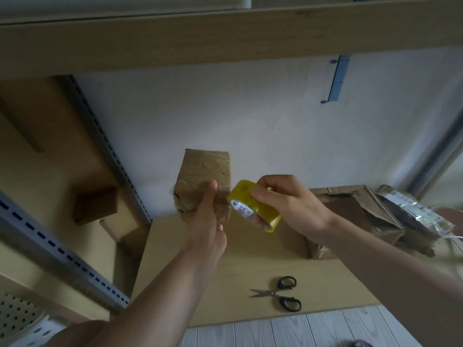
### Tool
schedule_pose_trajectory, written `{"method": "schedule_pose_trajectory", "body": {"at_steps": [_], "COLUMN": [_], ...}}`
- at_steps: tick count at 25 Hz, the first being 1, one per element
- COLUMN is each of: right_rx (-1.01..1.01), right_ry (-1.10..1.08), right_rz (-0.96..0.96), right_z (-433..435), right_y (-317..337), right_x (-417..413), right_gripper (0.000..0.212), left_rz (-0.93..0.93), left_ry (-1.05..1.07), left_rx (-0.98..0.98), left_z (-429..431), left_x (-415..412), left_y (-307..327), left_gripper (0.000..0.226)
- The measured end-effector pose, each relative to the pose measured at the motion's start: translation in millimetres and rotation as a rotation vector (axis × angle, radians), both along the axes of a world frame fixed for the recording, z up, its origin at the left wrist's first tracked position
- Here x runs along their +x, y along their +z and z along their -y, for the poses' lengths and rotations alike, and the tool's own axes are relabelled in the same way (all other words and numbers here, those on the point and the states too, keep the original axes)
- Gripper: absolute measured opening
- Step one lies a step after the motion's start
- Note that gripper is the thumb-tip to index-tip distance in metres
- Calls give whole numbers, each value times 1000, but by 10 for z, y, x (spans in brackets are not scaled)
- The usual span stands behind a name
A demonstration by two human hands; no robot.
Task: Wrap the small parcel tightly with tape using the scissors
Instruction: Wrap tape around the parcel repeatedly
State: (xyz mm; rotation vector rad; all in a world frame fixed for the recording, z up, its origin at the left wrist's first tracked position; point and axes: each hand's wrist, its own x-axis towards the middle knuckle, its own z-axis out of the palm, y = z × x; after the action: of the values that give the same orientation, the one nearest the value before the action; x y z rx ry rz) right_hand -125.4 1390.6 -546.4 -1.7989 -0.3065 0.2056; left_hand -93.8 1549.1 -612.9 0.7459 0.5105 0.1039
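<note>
A small brown parcel (200,171), crumpled and torn at its lower left, is held upright in the air at mid-frame. My left hand (205,211) grips its lower part, thumb up across the front. Just to the right, my right hand (288,199) holds a yellow tape roll (246,199) with fingers curled over and through it, the roll touching the parcel's right edge. Black-handled scissors (280,294) lie slightly open on the wooden table (225,284) below my hands.
A torn cardboard box (350,211) and a silvery plastic package (416,209) sit at the table's right rear. Metal shelving (75,256) with boxes stands on the left. A white wall is behind and a wooden shelf overhead.
</note>
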Motion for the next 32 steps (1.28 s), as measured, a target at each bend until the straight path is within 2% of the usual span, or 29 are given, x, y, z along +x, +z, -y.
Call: {"method": "schedule_pose_trajectory", "body": {"at_steps": [4, 6, 9, 16, 20, 22, 25, 28, 32], "right_rx": [203, 198, 92, -254, -409, -494, -643, -737, -777], "right_ry": [-27, -37, -22, 17, 14, -56, -163, -218, -233], "right_rz": [-2, 72, 191, 233, 187, 264, 415, 503, 571], "right_z": [-126, -181, -209, -151, -170, -165, -42, 125, 174], "right_y": [-87, -186, -318, -378, -483, -591, -670, -662, -677], "right_x": [-200, -284, -361, -406, -472, -441, -244, -73, -12], "right_gripper": [24, 28, 32, 35, 43, 48, 56, 55, 53], "left_rz": [-113, -77, -51, -156, -61, -64, -105, -148, -168], "left_ry": [-78, -156, -216, -189, -114, -112, -234, -307, -336], "left_rx": [33, 57, 50, -63, -151, -135, -149, -152, -111], "left_z": [15, 7, -28, -78, -271, -392, -421, -393, -400], "left_x": [27, 3, -15, 13, 111, 119, 55, 11, -31], "left_y": [69, 147, 257, 368, 485, 522, 496, 456, 487], "left_gripper": [66, 66, 61, 38, 42, 46, 50, 50, 51]}}
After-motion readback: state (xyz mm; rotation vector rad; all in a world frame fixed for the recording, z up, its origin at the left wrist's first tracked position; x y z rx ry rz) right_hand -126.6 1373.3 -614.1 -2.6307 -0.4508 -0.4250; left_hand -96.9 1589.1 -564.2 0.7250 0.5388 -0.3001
